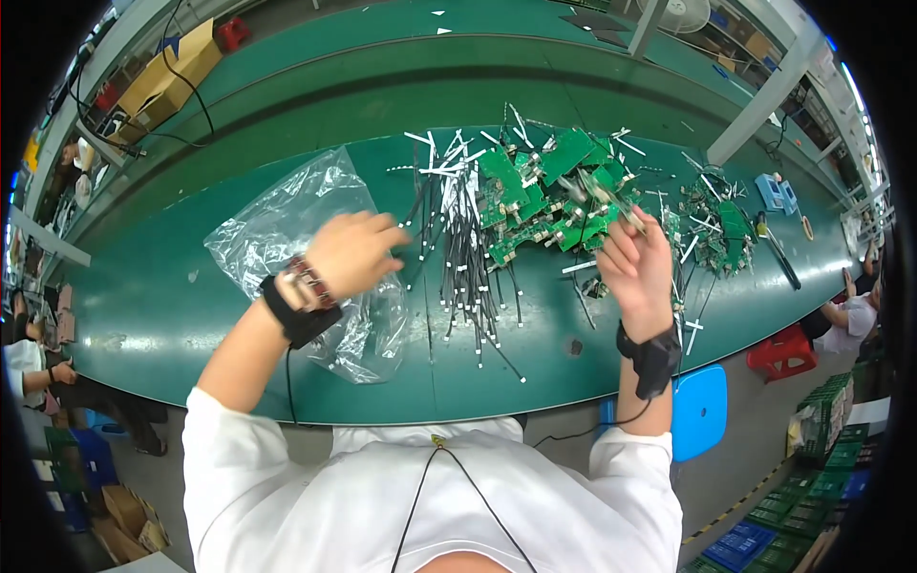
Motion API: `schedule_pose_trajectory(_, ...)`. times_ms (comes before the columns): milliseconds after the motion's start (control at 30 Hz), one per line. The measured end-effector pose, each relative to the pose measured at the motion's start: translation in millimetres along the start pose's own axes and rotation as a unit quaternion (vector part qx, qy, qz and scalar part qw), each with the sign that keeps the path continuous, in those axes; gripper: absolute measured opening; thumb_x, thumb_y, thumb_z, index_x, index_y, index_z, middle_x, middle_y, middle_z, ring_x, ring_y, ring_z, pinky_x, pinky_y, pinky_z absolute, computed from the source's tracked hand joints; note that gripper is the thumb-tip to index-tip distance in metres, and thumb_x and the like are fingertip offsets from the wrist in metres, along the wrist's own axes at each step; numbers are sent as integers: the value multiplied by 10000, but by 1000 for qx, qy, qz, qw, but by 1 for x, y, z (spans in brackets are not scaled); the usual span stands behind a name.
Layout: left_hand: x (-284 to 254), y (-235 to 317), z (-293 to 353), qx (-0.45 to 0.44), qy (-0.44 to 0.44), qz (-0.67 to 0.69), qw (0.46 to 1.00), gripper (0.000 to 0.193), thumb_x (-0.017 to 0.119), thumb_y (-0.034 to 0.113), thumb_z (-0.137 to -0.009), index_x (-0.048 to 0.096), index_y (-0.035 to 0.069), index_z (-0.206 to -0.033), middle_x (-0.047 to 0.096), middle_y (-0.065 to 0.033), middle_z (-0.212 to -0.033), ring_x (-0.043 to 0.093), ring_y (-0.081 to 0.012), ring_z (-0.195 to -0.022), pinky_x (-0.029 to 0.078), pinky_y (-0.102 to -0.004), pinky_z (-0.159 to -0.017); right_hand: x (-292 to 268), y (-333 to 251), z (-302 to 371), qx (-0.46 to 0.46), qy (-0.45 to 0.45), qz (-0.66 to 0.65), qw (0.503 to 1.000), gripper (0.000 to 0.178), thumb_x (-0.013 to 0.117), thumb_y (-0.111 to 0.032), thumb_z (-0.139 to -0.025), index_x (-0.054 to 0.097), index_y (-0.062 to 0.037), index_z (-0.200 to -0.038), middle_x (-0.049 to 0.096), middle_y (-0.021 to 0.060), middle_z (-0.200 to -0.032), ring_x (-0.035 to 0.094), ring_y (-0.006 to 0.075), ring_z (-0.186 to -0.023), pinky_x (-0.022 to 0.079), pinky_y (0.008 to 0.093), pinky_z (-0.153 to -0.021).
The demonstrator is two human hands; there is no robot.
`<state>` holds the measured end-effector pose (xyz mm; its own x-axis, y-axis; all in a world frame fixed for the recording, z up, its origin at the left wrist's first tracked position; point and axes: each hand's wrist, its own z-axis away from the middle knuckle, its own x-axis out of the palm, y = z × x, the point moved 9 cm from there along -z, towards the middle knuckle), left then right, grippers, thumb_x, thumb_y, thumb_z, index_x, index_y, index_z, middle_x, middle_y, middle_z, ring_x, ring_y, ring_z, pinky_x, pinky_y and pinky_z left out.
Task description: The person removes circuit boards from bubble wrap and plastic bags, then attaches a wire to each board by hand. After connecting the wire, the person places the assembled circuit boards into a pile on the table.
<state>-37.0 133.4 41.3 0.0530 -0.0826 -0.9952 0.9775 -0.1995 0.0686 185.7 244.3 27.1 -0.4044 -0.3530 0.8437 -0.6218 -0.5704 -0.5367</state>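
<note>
My right hand (635,258) pinches a small circuit board (604,195), smeared by motion, over a heap of green circuit boards (568,158). My left hand (353,253) hovers above a clear plastic bag (310,215), its fingers apart and nothing visible in them. Just right of those fingertips lies a bundle of black cables (465,272) with white ends, spread toward the front edge of the green table (191,315). Black bands circle both my wrists, each with a dark cord.
Right of the heap lies a second, smaller pile of boards and cables (721,234). Beyond it are a light blue device (776,194) and a dark-handled tool (778,253). A blue stool (699,413) stands by the table's front edge. Other people sit at both sides.
</note>
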Motion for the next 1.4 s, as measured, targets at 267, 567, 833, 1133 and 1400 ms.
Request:
schedule_pose_trajectory(267,26,81,-52,265,71,56,960,276,622,179,-683,555,121,-944,518,-31,-943,501,-205,-889,428,-327,-714,31,36,-31,22,4,-60,998,265,342,-226,-890,411,-72,-686,298,-14,-495,243,78,-363,231,213,-377)
schedule_pose_trajectory(567,35,43,-26,183,10,13,983,221,628,212,-680,551,112,-862,508,-29,-860,502,-201,-853,439,-327,-685,-3,27,-28,3,59,-47,997,269,361,-232,-883,423,-75,-673,291,-15,-488,239,79,-365,221,215,-379)
schedule_pose_trajectory(833,13,5,-74,89,114,36,989,246,629,235,-698,564,84,-882,533,-61,-864,488,-243,-896,434,-347,-709,17,57,-37,26,52,-62,996,264,378,-241,-876,427,-81,-673,292,-20,-483,240,79,-365,223,213,-380)
schedule_pose_trajectory(1133,-8,43,-78,143,73,606,779,442,624,206,-751,449,46,-1124,513,-96,-1080,496,-208,-981,427,-291,-782,4,98,-24,128,71,-43,988,271,370,-282,-872,421,-118,-662,324,-26,-482,254,75,-338,224,212,-353)
schedule_pose_trajectory(1400,24,16,-54,-56,-47,711,700,268,490,193,-857,471,54,-1086,572,-62,-986,589,-124,-795,465,-201,-634,36,103,-11,107,-16,102,989,373,358,-440,-874,474,-86,-850,460,21,-602,405,105,-457,333,213,-445)
